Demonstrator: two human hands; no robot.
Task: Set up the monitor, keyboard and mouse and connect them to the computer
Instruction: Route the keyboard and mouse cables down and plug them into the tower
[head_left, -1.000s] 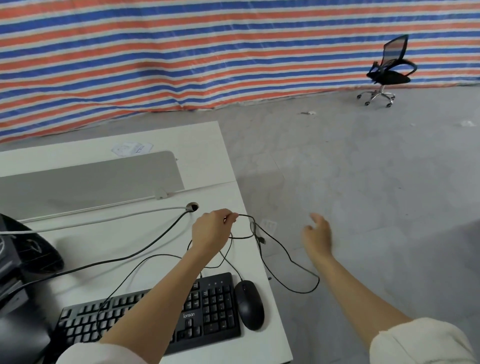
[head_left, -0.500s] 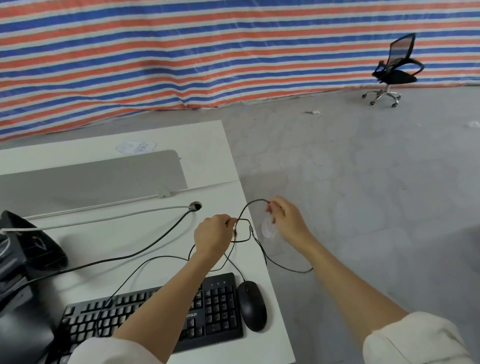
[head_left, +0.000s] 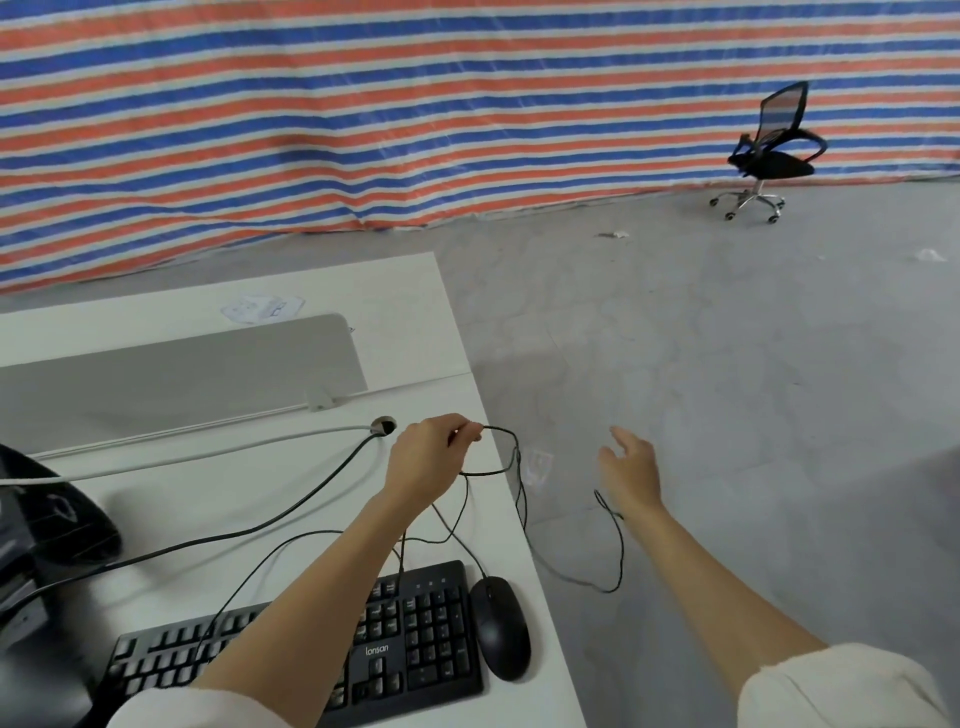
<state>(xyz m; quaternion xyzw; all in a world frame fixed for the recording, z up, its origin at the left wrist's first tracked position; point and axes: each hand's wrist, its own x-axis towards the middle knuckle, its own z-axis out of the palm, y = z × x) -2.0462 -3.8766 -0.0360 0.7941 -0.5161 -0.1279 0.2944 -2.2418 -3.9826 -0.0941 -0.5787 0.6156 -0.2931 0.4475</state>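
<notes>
While the left hand (head_left: 426, 457) pinches a thin black cable (head_left: 498, 470) above the right edge of the white desk (head_left: 218, 493), loops dangle off the side toward the floor. Right hand (head_left: 631, 470): fingers spread, holding nothing, out past the desk. Black keyboard (head_left: 415, 639), matte keys, reads "lonsan"; smooth oval black mouse (head_left: 500, 626) just right of it, near edge.

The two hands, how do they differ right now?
The left hand is over the desk, while the right hand hangs past the desk's edge, above the floor. The left hand pinches a thin black cable; the right hand holds nothing. The left hand's fingers are curled; the right hand's are loosely spread. Both arms are bare below pushed-up pale sleeves.
</notes>
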